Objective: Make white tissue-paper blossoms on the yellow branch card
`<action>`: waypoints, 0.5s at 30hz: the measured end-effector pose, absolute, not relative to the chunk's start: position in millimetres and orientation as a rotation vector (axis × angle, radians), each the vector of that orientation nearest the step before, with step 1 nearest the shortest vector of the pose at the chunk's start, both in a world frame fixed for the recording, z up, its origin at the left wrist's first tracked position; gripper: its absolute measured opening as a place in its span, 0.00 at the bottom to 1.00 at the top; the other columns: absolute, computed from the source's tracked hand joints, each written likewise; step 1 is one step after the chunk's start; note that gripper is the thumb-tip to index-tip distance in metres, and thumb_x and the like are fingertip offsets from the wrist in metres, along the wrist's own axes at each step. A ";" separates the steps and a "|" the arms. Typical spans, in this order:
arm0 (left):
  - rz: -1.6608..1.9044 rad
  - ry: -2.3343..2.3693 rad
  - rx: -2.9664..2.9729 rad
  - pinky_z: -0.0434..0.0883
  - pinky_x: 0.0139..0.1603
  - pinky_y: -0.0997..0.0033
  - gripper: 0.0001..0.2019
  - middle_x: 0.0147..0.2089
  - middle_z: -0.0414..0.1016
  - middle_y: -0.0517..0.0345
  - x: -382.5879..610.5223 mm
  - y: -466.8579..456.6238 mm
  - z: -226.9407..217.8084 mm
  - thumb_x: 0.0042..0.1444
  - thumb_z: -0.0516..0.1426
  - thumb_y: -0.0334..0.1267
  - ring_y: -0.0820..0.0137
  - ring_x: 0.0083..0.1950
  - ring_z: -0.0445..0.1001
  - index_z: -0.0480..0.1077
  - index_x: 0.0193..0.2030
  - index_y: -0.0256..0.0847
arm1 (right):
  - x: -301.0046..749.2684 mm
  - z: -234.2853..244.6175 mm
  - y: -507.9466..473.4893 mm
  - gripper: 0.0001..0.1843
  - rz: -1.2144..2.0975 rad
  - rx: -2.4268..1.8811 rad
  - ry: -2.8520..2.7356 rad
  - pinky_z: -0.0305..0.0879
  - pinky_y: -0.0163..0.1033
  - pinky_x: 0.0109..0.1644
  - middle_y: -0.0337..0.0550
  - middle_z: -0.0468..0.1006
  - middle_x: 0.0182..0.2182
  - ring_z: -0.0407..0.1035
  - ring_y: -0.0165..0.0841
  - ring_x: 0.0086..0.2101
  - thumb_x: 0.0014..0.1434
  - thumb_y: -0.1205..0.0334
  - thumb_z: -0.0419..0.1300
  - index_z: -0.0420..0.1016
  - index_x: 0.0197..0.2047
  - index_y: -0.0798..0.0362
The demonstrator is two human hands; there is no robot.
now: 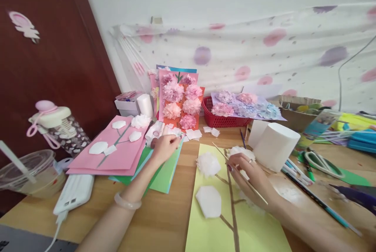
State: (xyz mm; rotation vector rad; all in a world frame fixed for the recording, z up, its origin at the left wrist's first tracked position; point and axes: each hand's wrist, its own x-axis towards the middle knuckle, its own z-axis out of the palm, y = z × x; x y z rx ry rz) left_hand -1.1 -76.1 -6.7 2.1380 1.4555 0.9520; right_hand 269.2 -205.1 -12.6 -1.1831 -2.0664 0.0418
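Note:
My left hand (pixel 164 146) reaches out over green paper and pinches a small white tissue piece (pixel 176 134) near a heap of white squares (pixel 192 134). My right hand (pixel 249 177) rests on a light green sheet (pixel 252 228), its fingers closed round a thin wooden stick (pixel 239 173) and touching a fluffy white tissue flower (pixel 241 152). The sheet carries a brown branch (pixel 232 201), another fluffy white flower (pixel 208 164) and a flat white hexagon of tissue (pixel 208 201).
A pink sheet (pixel 117 154) with white paper flowers lies at left. Behind stand an orange card of pink flowers (pixel 182 103), a red basket (pixel 223 119) and a white roll (pixel 276 146). Scissors (pixel 321 164) and pens (pixel 311 193) lie right; a cup (pixel 32 173) and bottle (pixel 58 126) left.

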 end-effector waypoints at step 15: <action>0.659 1.911 2.497 0.61 0.54 0.55 0.12 0.39 0.81 0.50 -11.5 38.4 -8.7 0.55 0.54 0.31 0.56 0.49 0.74 0.74 0.45 0.39 | 287.1 3.3 -223.3 0.13 -0.192 -0.970 -2.216 0.70 0.30 0.30 0.45 0.76 0.32 0.73 0.29 0.29 0.59 0.74 0.49 0.70 0.41 0.52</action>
